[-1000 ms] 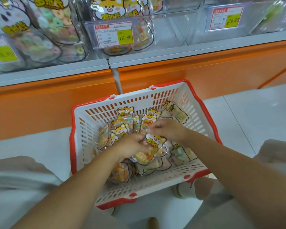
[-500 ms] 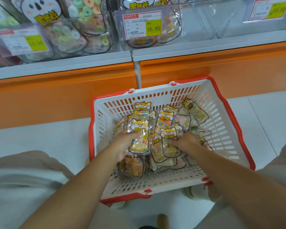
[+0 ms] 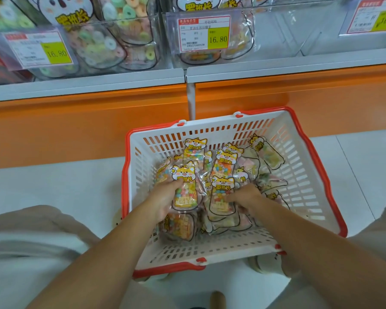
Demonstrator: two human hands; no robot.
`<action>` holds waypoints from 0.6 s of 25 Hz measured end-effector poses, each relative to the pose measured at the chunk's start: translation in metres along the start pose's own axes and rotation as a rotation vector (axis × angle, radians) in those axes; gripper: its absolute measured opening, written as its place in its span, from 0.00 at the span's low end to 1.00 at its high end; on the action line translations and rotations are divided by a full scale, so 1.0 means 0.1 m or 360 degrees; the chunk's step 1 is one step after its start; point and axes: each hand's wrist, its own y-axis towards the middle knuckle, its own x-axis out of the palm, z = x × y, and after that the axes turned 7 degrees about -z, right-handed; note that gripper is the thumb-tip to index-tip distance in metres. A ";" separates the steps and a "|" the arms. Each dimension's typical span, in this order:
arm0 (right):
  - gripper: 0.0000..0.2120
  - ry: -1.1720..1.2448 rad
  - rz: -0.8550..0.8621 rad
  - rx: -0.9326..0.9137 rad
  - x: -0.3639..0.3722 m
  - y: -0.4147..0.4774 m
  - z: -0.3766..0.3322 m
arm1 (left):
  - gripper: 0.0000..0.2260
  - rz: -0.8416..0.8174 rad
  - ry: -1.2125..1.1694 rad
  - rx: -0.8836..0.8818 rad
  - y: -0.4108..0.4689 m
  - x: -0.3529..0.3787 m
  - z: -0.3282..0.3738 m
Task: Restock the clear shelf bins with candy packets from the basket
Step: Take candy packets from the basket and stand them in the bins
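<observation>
Hands have separated since a second ago: then they met at the middle of the pile, now each is on its own packet.

Left hand point(image 3: 163, 198): clamped on the left packet point(image 3: 185, 192), thumb across its front. The packet is tipped up off the pile, nearer the basket's left wall.

Right hand point(image 3: 246, 196): fingers reach onto the lower part of the right packet point(image 3: 221, 197). Pinch or plain touch, cannot tell.

Basket point(image 3: 210, 248): on the floor just before the orange shelf base, many packets in it.

Bin point(image 3: 276, 34) on the shelf above: looks mostly bare, with a few packets behind its price tag point(image 3: 204, 33).

Judgement: sorting has given way to picking. One packet is secured, but none is out of the basket yet. Next comes the lift to the bin.
</observation>
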 end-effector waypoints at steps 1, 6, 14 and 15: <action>0.13 0.0108 -0.0079 0.0007 -0.02 0.00 0.01 | 0.09 -0.0009 -0.0012 -0.0004 0.00 -0.01 0.00; 0.05 0.0469 -0.0418 -0.0247 -0.17 -0.20 -0.18 | 0.13 -0.0040 -0.0086 -0.0043 -0.02 -0.01 0.02; 0.05 0.0457 -0.0729 -0.0576 0.00 -0.25 -0.36 | 0.21 -0.0305 -0.0272 -0.0053 0.01 -0.04 0.04; 0.06 0.0305 -0.0714 -0.0639 0.10 -0.27 -0.35 | 0.20 -0.0367 -0.0242 -0.0041 0.01 -0.03 0.03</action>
